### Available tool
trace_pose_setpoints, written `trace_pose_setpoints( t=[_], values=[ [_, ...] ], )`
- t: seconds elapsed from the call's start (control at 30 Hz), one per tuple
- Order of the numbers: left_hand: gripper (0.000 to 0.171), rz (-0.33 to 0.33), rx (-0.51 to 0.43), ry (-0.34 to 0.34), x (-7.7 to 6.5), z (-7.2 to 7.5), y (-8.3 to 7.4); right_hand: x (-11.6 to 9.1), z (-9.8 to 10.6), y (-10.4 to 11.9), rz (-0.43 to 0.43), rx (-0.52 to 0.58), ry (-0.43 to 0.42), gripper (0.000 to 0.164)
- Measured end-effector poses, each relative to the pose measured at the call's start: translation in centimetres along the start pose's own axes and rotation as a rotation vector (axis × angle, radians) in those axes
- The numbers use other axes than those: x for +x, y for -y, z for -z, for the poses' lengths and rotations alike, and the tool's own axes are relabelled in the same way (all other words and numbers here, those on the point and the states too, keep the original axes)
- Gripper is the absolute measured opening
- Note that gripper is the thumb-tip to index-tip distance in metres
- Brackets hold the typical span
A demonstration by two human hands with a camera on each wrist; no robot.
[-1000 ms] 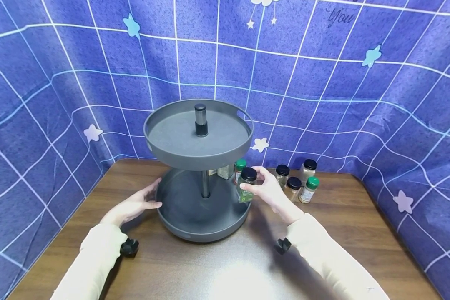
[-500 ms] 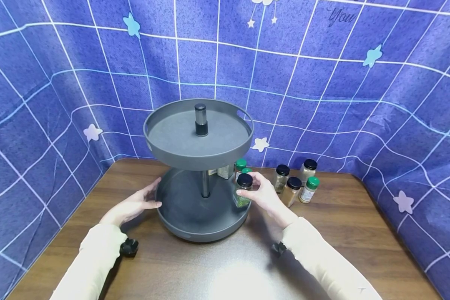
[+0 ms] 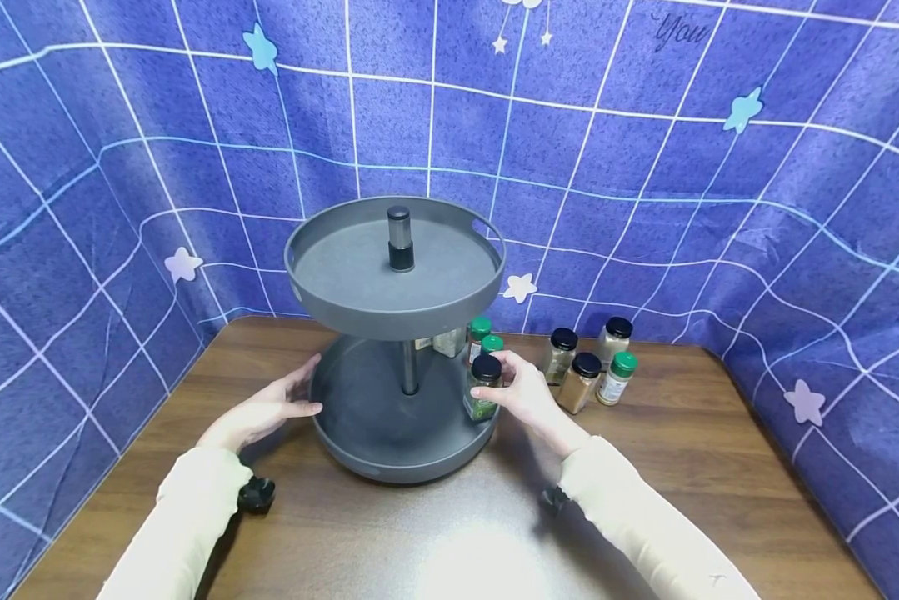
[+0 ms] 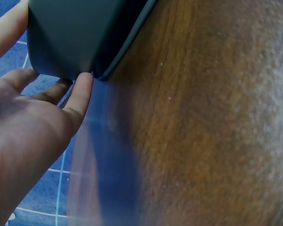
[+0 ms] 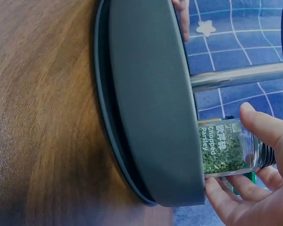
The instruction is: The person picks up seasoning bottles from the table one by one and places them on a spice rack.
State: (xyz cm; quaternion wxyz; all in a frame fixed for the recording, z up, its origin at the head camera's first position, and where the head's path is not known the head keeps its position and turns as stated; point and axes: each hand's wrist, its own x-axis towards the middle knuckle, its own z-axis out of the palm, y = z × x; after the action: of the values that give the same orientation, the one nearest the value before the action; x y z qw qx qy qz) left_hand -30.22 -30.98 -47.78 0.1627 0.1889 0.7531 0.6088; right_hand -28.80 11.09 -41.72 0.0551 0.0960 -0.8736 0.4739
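A two-tier grey turntable stands on the table, its lower tray (image 3: 407, 468) below a raised upper tray (image 3: 397, 315) on a metal post. My right hand (image 3: 527, 390) holds a clear spice jar (image 3: 481, 404) with a black lid, upright at the right side of the lower tray. In the right wrist view, its label reads "Chopped Parsley" and green flakes fill the jar (image 5: 221, 153); thumb and fingers lie on opposite sides of it. At the left, my left hand (image 3: 265, 411) touches the lower tray's outer wall with fairly straight fingers, also visible against the tray wall (image 4: 61, 37).
Behind the parsley jar on the lower tray are two green-lidded jars (image 3: 480, 327) and a greyish container (image 3: 449, 342). Right of my right hand, several spice jars stand on the wooden table (image 3: 681, 433), including a brown-filled one (image 3: 578, 385). A blue patterned curtain (image 3: 569, 150) hangs behind.
My right hand has moved down and slightly left, bringing the parsley jar lower into the bottom tray. A second green lid now shows behind it. The left hand stays in place.
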Motion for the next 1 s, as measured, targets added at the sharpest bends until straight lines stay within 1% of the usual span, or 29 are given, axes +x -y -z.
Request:
trace_pose_setpoints(
  t=[0.17,0.6,0.77,1.0],
  values=[
    [0.089,-0.003,-0.002,0.003,0.08,0.07,0.14,0.09,-0.09,-0.13,0.019,-0.043,-0.004,0.050],
    [0.090,0.001,-0.003,-0.003,-0.16,-0.14,-0.07,0.04,-0.10,-0.50,0.055,-0.109,0.007,0.058],
    [0.090,0.003,0.001,-0.004,-0.13,-0.10,-0.01,-0.06,0.00,-0.38,0.071,-0.108,0.009,0.058],
    [0.089,0.005,0.015,-0.010,-0.14,-0.13,-0.04,-0.25,0.46,-0.08,0.081,-0.057,0.044,0.054]
  ],
)
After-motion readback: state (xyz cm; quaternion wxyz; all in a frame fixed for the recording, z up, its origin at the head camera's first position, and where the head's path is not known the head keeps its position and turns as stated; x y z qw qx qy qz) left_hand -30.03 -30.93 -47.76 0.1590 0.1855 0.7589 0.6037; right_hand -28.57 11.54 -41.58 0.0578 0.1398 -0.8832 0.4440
